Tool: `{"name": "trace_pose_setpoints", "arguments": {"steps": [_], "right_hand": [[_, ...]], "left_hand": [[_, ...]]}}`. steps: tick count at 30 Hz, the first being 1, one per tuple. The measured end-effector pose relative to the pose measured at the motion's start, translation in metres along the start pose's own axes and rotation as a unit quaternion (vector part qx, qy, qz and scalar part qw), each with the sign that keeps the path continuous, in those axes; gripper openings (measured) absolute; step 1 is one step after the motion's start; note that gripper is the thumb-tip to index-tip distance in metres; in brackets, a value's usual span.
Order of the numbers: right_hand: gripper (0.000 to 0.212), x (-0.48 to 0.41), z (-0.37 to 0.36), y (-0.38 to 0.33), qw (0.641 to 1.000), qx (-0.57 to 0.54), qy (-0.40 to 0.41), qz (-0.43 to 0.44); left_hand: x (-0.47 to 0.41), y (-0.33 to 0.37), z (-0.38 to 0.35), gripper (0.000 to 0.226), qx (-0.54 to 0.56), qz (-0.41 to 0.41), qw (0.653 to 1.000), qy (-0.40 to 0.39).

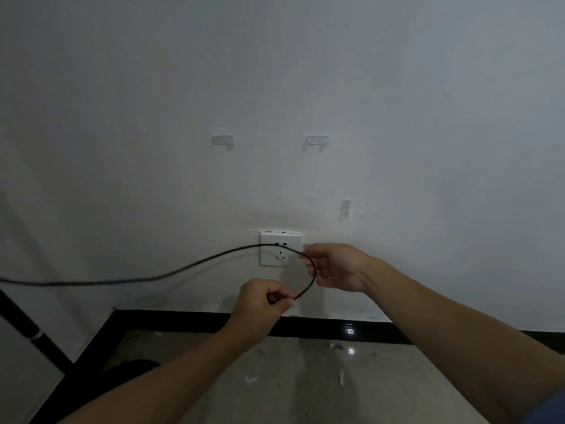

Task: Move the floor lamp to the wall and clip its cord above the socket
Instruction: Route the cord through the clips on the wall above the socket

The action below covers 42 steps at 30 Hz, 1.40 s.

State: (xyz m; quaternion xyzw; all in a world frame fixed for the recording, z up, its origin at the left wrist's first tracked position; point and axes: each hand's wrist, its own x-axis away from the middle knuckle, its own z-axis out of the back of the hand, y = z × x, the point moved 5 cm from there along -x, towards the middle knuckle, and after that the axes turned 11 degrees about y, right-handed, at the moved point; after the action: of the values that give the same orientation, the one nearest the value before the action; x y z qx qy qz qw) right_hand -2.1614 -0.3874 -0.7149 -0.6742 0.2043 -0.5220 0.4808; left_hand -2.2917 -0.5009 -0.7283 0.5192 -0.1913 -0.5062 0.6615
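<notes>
Left hand (263, 301): clenched into a loose fist low in front of the wall, thumb and fingers pinching the thin black lamp cord (195, 264) right at the thumb tip.
Right hand (334, 267): up and to the right of the left, just beside the socket's right edge, fingers curled around the same cord where it bends; whether they truly clamp it or only guide it, I cannot tell.
Cord between the hands: a tight curve, bowing out to the right from the left pinch and up into the right fingers.
Cord beyond the grip: from the right hand it sweeps left across the face of the white square wall socket (280, 248), then sags down and runs off the left edge of the picture, apart from the wall by the look of its faint shadow.
Clips: two clear plastic cord clips on the wall above the socket, one to the left (222, 141) and one to the right (316, 142), both empty; a third clear clip (345, 209) lower, up and right of the socket.
Wall: white painted wall (428, 117), scuffed, with a glossy black baseboard (336, 327) along the bottom.
Floor: grey polished floor (305, 387) with small white scraps scattered on it.
Far left: a black slanted pole (27, 327) crossing the lower corner.
</notes>
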Motion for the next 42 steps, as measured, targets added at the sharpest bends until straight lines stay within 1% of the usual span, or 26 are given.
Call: {"name": "trace_pose_setpoints", "arguments": {"steps": [2,3,5,6,7,8,9,10,11,12,13,14,16,17,18,21,24,26,28,31,34,36,39,42], "right_hand": [[0.016,0.000,-0.002,-0.005,1.000,-0.007,0.002,0.026],[0.015,0.000,-0.001,-0.008,0.999,-0.021,0.009,0.040],[0.015,-0.001,0.006,-0.016,0.996,-0.052,0.036,0.068],[0.015,-0.002,0.013,-0.020,0.994,-0.056,0.054,0.083],[0.016,-0.002,0.020,-0.024,0.991,-0.053,0.068,0.097],[0.016,-0.002,0.027,-0.028,0.990,-0.048,0.077,0.110],[0.016,-0.001,0.033,-0.031,0.989,-0.042,0.080,0.119],[0.016,0.001,0.037,-0.033,0.989,-0.035,0.076,0.125],[0.015,0.002,0.039,-0.036,0.989,-0.028,0.068,0.130],[0.015,0.005,0.040,-0.039,0.989,-0.023,0.058,0.135],[0.015,0.007,0.040,-0.043,0.989,-0.023,0.050,0.140],[0.015,0.009,0.039,-0.047,0.988,-0.030,0.043,0.146],[0.016,0.015,0.032,-0.056,0.985,-0.051,0.036,0.159],[0.016,0.018,0.027,-0.060,0.983,-0.056,0.039,0.168],[0.016,0.022,0.023,-0.064,0.981,-0.049,0.049,0.183],[0.014,0.035,0.009,-0.078,0.958,0.006,0.115,0.264],[0.017,0.049,-0.012,-0.102,0.925,0.029,0.146,0.348],[0.014,0.059,-0.032,-0.124,0.907,0.042,0.142,0.394],[0.009,0.068,-0.052,-0.146,0.885,0.064,0.140,0.439],[0.010,0.076,-0.073,-0.177,0.836,0.132,0.179,0.502],[0.013,0.081,-0.084,-0.205,0.791,0.183,0.223,0.539],[0.015,0.082,-0.090,-0.218,0.769,0.209,0.238,0.555],[0.016,0.080,-0.095,-0.230,0.751,0.226,0.259,0.564],[0.016,0.077,-0.096,-0.235,0.746,0.236,0.274,0.559]], "left_hand": [[0.000,0.000,0.001,0.004,0.000,0.008,1.000,-0.004],[-0.002,0.001,0.003,0.004,0.001,0.007,1.000,0.006],[-0.009,0.005,0.015,0.005,-0.013,-0.017,0.998,0.053],[-0.013,0.010,0.024,0.005,-0.041,-0.054,0.994,0.085],[-0.017,0.017,0.034,0.005,-0.090,-0.113,0.982,0.119],[-0.020,0.025,0.044,0.004,-0.151,-0.183,0.959,0.154],[-0.023,0.031,0.052,0.008,-0.211,-0.244,0.928,0.186],[-0.027,0.036,0.058,0.016,-0.262,-0.280,0.900,0.209],[-0.032,0.037,0.063,0.027,-0.305,-0.293,0.880,0.218],[-0.038,0.035,0.067,0.036,-0.339,-0.285,0.871,0.215],[-0.043,0.031,0.068,0.040,-0.349,-0.254,0.881,0.195],[-0.048,0.025,0.067,0.038,-0.327,-0.208,0.909,0.154],[-0.053,0.016,0.063,0.028,-0.192,-0.096,0.974,0.075],[-0.055,0.013,0.062,0.027,-0.119,-0.047,0.990,0.059],[-0.057,0.014,0.063,0.030,-0.072,-0.023,0.995,0.068],[-0.067,0.023,0.079,0.034,0.021,-0.005,0.989,0.145],[-0.083,0.037,0.099,0.029,0.113,0.021,0.969,0.220],[-0.093,0.045,0.104,0.024,0.157,0.044,0.959,0.231],[-0.100,0.051,0.104,0.025,0.183,0.059,0.956,0.222],[-0.108,0.055,0.107,0.027,0.206,0.076,0.950,0.221],[-0.118,0.054,0.116,0.018,0.256,0.099,0.931,0.239],[-0.124,0.053,0.121,0.012,0.285,0.110,0.919,0.249],[-0.129,0.054,0.122,0.010,0.304,0.115,0.912,0.251],[-0.133,0.054,0.126,0.018,0.285,0.102,0.914,0.269]]}}
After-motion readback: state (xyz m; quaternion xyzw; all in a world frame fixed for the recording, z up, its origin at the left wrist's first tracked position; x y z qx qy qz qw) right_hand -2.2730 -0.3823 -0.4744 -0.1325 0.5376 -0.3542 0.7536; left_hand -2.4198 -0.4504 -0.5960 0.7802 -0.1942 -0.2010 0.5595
